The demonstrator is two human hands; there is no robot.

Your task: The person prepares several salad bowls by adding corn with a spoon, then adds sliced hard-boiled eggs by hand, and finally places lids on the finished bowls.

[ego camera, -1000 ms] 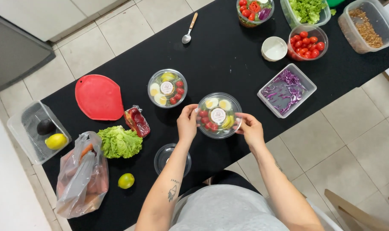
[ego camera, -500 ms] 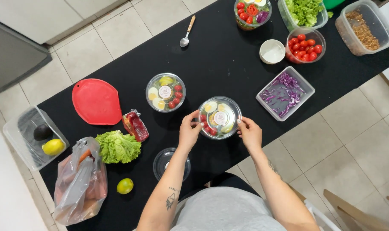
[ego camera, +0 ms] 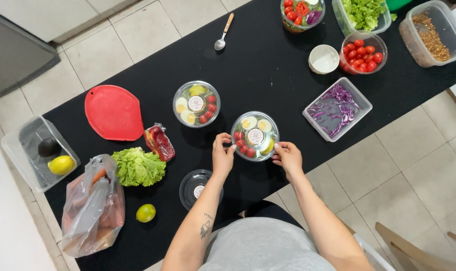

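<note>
The lidded salad bowl (ego camera: 255, 136) sits at the centre of the frame on the black surface (ego camera: 268, 70). The left hand (ego camera: 222, 155) grips its left rim; the right hand (ego camera: 288, 156) grips its lower-right rim. A second lidded salad bowl (ego camera: 196, 104) stands just upper left of it. A tray of purple cabbage (ego camera: 337, 108) lies to the right. A loose clear lid (ego camera: 198, 187) lies at lower left, beside the left forearm. Cherry tomatoes (ego camera: 363, 51) occupy the upper right.

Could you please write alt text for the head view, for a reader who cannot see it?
Both hands, left hand and right hand, grip the rim of a lidded salad bowl on a black table. A second salad bowl sits behind it, and a red cutting board lies further left.
</note>
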